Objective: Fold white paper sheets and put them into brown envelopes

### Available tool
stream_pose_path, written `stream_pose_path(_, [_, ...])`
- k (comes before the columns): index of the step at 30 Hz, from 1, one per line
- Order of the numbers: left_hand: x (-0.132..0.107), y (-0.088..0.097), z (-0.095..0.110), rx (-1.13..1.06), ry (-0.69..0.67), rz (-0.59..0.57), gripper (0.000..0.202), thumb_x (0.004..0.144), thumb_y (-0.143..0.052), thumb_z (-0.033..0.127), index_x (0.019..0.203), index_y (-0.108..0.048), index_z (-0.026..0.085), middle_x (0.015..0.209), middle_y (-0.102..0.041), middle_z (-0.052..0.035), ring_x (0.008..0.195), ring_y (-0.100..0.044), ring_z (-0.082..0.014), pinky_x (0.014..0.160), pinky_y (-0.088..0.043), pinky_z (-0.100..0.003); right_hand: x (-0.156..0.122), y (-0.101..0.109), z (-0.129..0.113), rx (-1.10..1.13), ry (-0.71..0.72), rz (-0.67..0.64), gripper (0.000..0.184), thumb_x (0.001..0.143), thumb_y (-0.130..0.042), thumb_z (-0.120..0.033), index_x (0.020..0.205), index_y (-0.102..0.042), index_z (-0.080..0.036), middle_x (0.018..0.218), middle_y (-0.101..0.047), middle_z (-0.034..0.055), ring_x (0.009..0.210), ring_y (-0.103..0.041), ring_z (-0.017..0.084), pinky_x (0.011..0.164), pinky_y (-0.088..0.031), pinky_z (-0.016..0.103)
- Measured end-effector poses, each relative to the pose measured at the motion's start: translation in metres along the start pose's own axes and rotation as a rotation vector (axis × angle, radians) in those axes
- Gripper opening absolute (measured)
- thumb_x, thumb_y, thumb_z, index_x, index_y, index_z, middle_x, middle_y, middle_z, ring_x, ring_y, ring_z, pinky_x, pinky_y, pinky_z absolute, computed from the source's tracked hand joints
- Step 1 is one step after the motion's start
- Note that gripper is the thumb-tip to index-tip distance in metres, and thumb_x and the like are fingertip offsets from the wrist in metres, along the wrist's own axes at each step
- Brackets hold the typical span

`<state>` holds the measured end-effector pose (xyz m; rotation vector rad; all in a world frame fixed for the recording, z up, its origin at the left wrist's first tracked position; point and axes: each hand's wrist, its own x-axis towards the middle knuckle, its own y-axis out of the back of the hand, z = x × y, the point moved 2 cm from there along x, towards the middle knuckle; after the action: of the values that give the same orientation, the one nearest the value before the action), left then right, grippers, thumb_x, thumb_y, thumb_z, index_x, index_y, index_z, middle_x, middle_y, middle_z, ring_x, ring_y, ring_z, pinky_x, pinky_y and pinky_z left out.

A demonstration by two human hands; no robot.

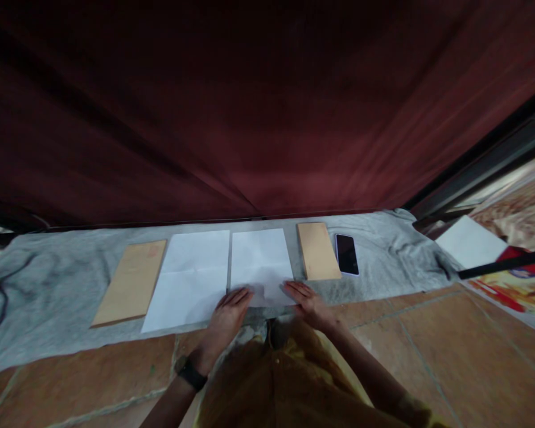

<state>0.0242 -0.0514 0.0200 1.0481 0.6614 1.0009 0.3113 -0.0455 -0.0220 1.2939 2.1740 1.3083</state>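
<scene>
Two white sheets of paper lie side by side on a grey cloth. My left hand (234, 306) rests at the lower left corner of the right-hand sheet (261, 255), its fingers stretched out on the paper. At that sheet's lower right corner lies my right hand (308, 302), also with fingers extended and flat. Neither hand grips anything that I can see. Left of my left hand is the other sheet (191, 273), which shows a faint crease across its middle.
Flat tan rectangles, perhaps envelopes, flank the papers: one on the left (131, 282), one on the right (318, 251). A phone (347, 254) lies beside the right one. Dark red fabric (267, 131) rises behind the grey cloth (383, 249). Tiled floor (410, 339) is in front.
</scene>
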Motion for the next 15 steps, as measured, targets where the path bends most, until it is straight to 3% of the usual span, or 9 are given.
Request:
stream_pose_path(3, [0.006, 0.023, -0.003, -0.142, 0.064, 0.073, 0.037, 0.098, -0.044, 0.028, 0.122, -0.071, 0.025, 0.127, -0.072, -0.0044, 0.114, -0.069, -0.0198, 0.102, -0.054, -0.035, 0.014, 0.012, 0.0, 0.177, -0.111, 0.188, 0.051, 0.091, -0.047, -0.011, 0.138, -0.061, -0.026, 0.141, -0.061, 0.0075, 0.133, -0.055, 0.022, 0.114, -0.045, 0.044])
stream_pose_path(6, [0.016, 0.052, -0.007, -0.255, 0.165, 0.19, 0.035, 0.097, -0.047, 0.04, 0.111, -0.075, 0.026, 0.112, -0.078, -0.0037, 0.097, -0.074, -0.0213, 0.09, -0.057, -0.034, 0.039, 0.036, -0.006, 0.349, -0.187, 0.336, 0.03, 0.097, -0.049, -0.026, 0.113, -0.074, -0.024, 0.119, -0.072, 0.0077, 0.114, -0.066, 0.023, 0.103, -0.051, 0.041])
stream_pose_path(10, [0.033, 0.093, -0.015, -0.465, 0.238, 0.423, 0.037, 0.087, -0.062, 0.051, 0.109, -0.075, 0.024, 0.106, -0.079, -0.0045, 0.086, -0.073, -0.0207, 0.081, -0.057, -0.031, 0.078, 0.076, -0.017, 0.494, -0.298, 0.479, 0.03, 0.093, -0.058, -0.047, 0.084, -0.071, -0.021, 0.079, -0.068, 0.0013, 0.077, -0.063, 0.019, 0.074, -0.05, 0.029])
stream_pose_path(12, [0.043, 0.107, -0.021, -0.546, 0.29, 0.528, 0.041, 0.081, -0.068, 0.053, 0.108, -0.074, 0.023, 0.103, -0.078, -0.004, 0.081, -0.07, -0.0189, 0.079, -0.055, -0.03, 0.096, 0.093, -0.022, 0.565, -0.294, 0.52, 0.033, 0.089, -0.06, -0.051, 0.076, -0.067, -0.021, 0.072, -0.062, -0.0011, 0.071, -0.056, 0.016, 0.068, -0.045, 0.026])
stream_pose_path(15, [0.058, 0.115, -0.031, -0.699, 0.34, 0.534, 0.04, 0.07, -0.076, 0.054, 0.09, -0.073, 0.02, 0.084, -0.075, -0.0019, 0.074, -0.066, -0.017, 0.074, -0.053, -0.028, 0.115, 0.108, -0.024, 0.686, -0.293, 0.566, 0.035, 0.085, -0.062, -0.054, 0.076, -0.065, -0.021, 0.072, -0.06, -0.0013, 0.074, -0.054, 0.017, 0.069, -0.043, 0.025])
